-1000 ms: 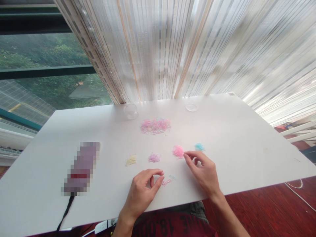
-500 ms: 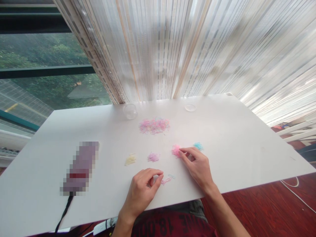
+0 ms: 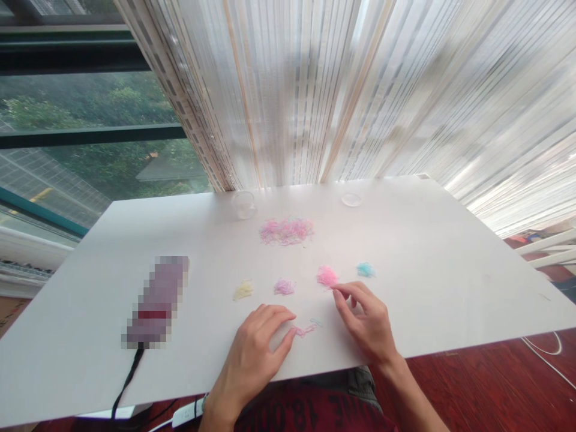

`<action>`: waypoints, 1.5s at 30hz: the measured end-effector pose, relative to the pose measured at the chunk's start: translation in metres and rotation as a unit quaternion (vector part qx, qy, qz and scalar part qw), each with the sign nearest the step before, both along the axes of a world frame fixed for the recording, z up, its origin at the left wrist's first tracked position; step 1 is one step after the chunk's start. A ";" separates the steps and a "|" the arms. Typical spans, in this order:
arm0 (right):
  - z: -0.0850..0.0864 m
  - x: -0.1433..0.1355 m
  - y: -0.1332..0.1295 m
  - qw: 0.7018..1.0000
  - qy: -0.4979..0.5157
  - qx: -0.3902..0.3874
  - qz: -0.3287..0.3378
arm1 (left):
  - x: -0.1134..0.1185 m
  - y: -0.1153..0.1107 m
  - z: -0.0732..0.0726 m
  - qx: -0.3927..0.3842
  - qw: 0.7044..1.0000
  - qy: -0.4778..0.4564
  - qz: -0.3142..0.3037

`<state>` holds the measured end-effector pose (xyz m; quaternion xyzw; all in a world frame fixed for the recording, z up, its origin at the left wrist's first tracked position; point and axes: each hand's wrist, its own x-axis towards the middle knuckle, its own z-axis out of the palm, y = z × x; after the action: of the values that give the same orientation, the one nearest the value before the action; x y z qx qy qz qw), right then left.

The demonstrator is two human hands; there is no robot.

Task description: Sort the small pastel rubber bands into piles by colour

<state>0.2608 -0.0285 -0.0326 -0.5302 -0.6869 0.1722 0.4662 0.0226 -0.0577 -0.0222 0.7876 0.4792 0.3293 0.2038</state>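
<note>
My left hand (image 3: 258,342) rests low over the table, thumb and fingers apart. Just right of its thumb lie a few loose pink bands (image 3: 303,330) and a blue band (image 3: 315,322), thin loops like small rubber bands. My right hand (image 3: 366,318) is at the near edge of the pink pile of bands (image 3: 327,276). A narrow gap shows between its thumb and index finger, with nothing visible in it. In the same row are a yellow pile (image 3: 243,290), a purple pile (image 3: 284,287) and a blue pile (image 3: 366,269).
Farther back on the white table (image 3: 450,258) lies a larger mixed pile of bands (image 3: 287,231). Behind it stand a clear round container (image 3: 243,205) and a clear lid (image 3: 351,199). A blurred purple object (image 3: 159,300) with a black cord is at left. A striped curtain (image 3: 288,90) hangs behind.
My right hand has drawn back from the pink pile toward me, uncovering more of it and the blue pile. The left thumb and fingers have spread apart. The view has shifted slightly.
</note>
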 end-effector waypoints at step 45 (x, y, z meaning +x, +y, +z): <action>-0.007 -0.005 -0.013 0.990 0.024 -0.041 0.133 | 0.003 0.002 -0.016 -0.071 0.994 -0.082 -0.006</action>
<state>0.2554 -0.0410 -0.0400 -0.4484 -0.7326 0.2734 0.4330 0.0252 -0.0554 -0.0386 0.7446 0.4783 0.3567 0.2994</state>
